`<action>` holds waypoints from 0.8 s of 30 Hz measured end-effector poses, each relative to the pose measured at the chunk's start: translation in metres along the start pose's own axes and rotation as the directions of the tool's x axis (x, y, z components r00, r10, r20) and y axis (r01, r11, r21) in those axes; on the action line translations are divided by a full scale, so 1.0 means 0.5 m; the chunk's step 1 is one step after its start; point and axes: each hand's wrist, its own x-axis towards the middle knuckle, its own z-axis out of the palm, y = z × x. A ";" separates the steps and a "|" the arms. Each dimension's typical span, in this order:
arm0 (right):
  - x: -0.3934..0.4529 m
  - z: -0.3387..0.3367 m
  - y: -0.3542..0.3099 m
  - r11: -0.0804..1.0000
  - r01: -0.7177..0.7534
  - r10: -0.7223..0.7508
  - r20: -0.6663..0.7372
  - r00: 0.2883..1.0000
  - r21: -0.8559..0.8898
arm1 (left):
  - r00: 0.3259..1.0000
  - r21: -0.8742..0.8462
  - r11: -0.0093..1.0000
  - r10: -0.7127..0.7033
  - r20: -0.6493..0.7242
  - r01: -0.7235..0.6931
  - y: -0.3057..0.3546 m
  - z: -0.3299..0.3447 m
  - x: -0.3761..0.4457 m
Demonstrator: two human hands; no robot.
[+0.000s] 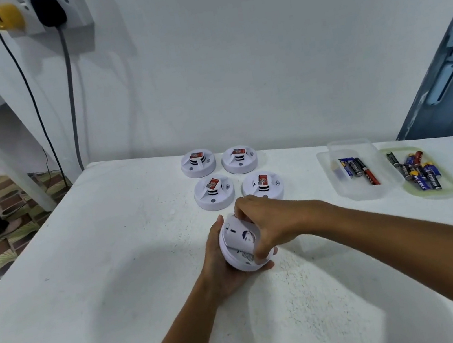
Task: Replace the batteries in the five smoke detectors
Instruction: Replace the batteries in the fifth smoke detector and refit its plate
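Looks like detector one of five: the left hand (219, 264) cups a smoke detector (239, 248) just above mid-tabletop (117, 277), right hand (259, 219) fingers curled round its back plate, probably twisting it off. Four more detectors (213, 192) sit untouched toward the far edge; batteries (358, 169) wait in two trays by the right edge.

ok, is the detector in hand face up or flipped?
Flipped: the held white round smoke detector shows its labelled back, cupped in the left hand, right hand gripping its backplate.
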 end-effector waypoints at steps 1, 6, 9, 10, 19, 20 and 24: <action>-0.002 0.003 0.002 0.999 -0.007 0.007 -0.015 1.000 0.035 | 0.999 0.020 0.999 -0.027 0.023 0.026 0.004 0.004 -0.002; -0.007 0.015 0.010 0.986 -0.024 0.034 -0.059 0.998 0.164 | 1.000 0.076 0.997 -0.008 -0.026 0.010 0.004 0.000 -0.003; -0.005 0.018 0.015 0.992 -0.027 0.036 -0.071 0.997 0.125 | 0.998 0.166 0.986 0.030 -0.052 -0.021 0.004 0.020 -0.009; -0.005 0.017 0.018 0.994 -0.023 0.030 -0.064 0.998 0.111 | 0.999 0.157 0.987 0.017 -0.035 -0.011 0.003 0.017 -0.010; -0.006 0.016 0.019 0.983 -0.003 0.014 -0.059 0.998 0.184 | 1.000 0.099 0.995 -0.004 0.011 0.003 0.002 0.005 -0.006; -0.007 0.017 0.019 0.982 -0.001 0.014 -0.067 0.998 0.191 | 1.000 0.100 0.995 -0.003 -0.003 0.003 0.000 -0.003 0.001; -0.008 0.018 0.019 0.993 -0.002 0.012 -0.082 0.997 0.122 | 0.998 0.097 0.993 0.067 0.010 -0.068 0.000 0.002 0.002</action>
